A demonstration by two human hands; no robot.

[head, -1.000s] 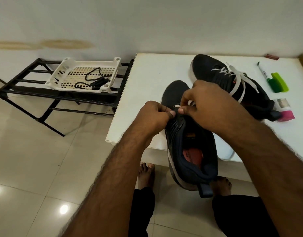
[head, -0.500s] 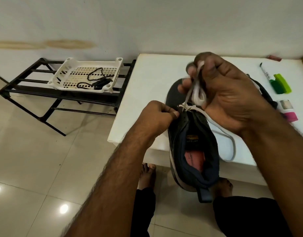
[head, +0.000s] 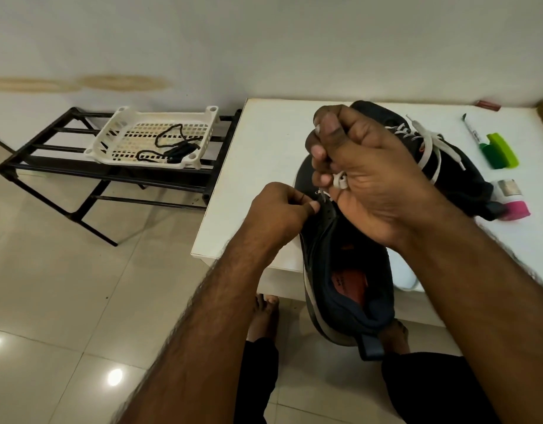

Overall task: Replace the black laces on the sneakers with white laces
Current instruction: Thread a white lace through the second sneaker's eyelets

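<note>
A dark sneaker [head: 346, 270] lies over the front edge of the white table [head: 264, 154], heel toward me, red insole showing. My left hand [head: 279, 209] pinches its left eyelet edge. My right hand [head: 362, 166] is raised just above the shoe and grips a bunched white lace [head: 340, 180] that runs down to the eyelets. A second dark sneaker [head: 447, 166] with a white lace [head: 429, 145] threaded in stands behind, partly hidden by my right hand. Black laces [head: 172, 148] lie in a white basket [head: 111, 142].
The basket sits on a black metal rack [head: 80, 191] left of the table. A marker [head: 470, 130], a green object [head: 499, 151] and a pink and silver object [head: 512, 200] lie at the table's right. My bare feet [head: 264, 316] are on the tiled floor.
A second ago both hands were at the shoe's eyelets. My right hand then lifted away with the white lace; now it holds the lace bunched in its fingers. The left hand has stayed put.
</note>
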